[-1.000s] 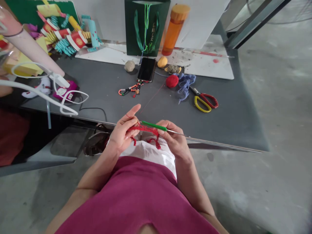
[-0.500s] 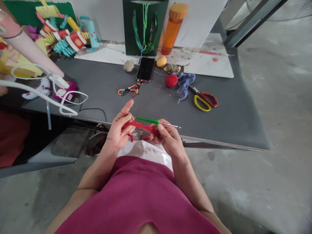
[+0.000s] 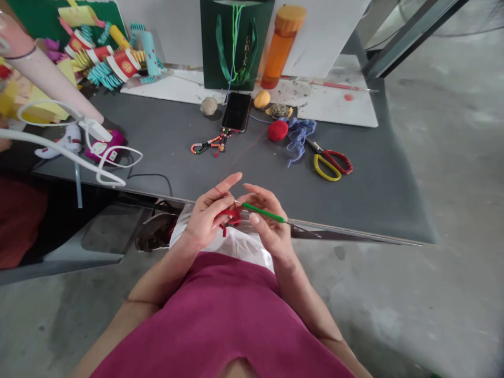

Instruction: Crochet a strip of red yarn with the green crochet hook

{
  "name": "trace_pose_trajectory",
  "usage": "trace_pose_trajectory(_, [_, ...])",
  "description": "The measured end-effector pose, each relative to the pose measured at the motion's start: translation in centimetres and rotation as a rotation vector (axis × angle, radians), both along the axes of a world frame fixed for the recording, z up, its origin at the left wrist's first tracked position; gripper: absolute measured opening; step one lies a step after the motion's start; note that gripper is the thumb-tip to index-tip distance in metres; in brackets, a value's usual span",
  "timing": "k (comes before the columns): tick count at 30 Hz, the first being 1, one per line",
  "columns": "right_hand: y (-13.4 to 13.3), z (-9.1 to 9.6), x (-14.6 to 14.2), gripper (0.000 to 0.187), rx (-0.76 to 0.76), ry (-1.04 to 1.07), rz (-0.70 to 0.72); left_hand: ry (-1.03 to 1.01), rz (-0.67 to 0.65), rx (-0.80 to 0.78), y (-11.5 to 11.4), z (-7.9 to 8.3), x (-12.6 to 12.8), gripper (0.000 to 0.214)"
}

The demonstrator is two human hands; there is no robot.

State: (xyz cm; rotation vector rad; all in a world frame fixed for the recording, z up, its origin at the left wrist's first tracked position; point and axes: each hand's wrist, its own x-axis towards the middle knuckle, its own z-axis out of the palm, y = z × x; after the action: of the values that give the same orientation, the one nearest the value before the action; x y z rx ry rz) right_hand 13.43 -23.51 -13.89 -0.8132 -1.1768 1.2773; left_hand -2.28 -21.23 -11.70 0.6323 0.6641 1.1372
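My left hand [image 3: 207,215] pinches a small red crochet piece [image 3: 232,215], its index finger stretched out with a strand of red yarn over it. A short red tail dangles below the piece. My right hand [image 3: 271,223] holds a crochet hook with a green handle [image 3: 263,212]. One metal end of the hook reaches to the left fingertips; the other points down to the right. The thin strand runs up across the desk toward a red yarn ball [image 3: 277,130]. Part of the crochet piece is hidden by the fingers.
On the grey desk [image 3: 165,131] lie scissors [image 3: 333,164], blue yarn [image 3: 300,137], a phone [image 3: 236,112] with a beaded strap, and beige [image 3: 208,106] and yellow [image 3: 262,99] balls. Behind stand a green bag [image 3: 236,47] and an orange bottle [image 3: 282,47]. White cables [image 3: 79,147] hang at left.
Both hands have come closer together. The red piece, earlier stretched between them, is now bunched at my left fingers. The hook has tilted, its right end lower, and my right fingers have loosened and spread.
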Motion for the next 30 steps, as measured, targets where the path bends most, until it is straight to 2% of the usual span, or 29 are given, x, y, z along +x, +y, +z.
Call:
trace_pose_trajectory(2, [-0.2, -0.3, -0.8, 0.029, -0.025, -0.014, -0.119, 0.015, -0.025, 0.001, -0.2, 0.0, 0.4, 0.034])
trace_pose_trajectory(5, [-0.3, -0.8, -1.5, 0.024, -0.05, -0.056, -0.236, 0.059, -0.035, 0.011, -0.3, 0.2, 0.5, 0.036])
trace_pose_trajectory(11, [-0.5, -0.2, -1.7, 0.016, -0.094, 0.043, -0.257, 0.133, -0.029, 0.06, -0.1, 0.1, -0.1, 0.046])
trace_pose_trajectory(17, [-0.5, 0.3, -1.7, 0.023, -0.163, 0.069, -0.314, 0.203, -0.068, 0.139, 0.0, -0.4, -0.8, 0.07])
trace_pose_trajectory(21, [-0.5, 0.0, -1.6, 0.022, -0.157, 0.084, -0.28, 0.209, -0.115, 0.14, -0.1, -0.5, -1.1, 0.08])
trace_pose_trajectory(25, [-0.7, 0.0, -1.3, 0.019, -0.083, 0.014, -0.255, 0.227, -0.135, 0.094, -0.3, -0.4, -0.9, 0.092])
trace_pose_trajectory(30, [-1.2, -0.6, -1.4, 0.013, 0.222, -0.302, -0.427, 0.181, -0.075, 0.077, -0.7, -0.2, -0.1, 0.095])
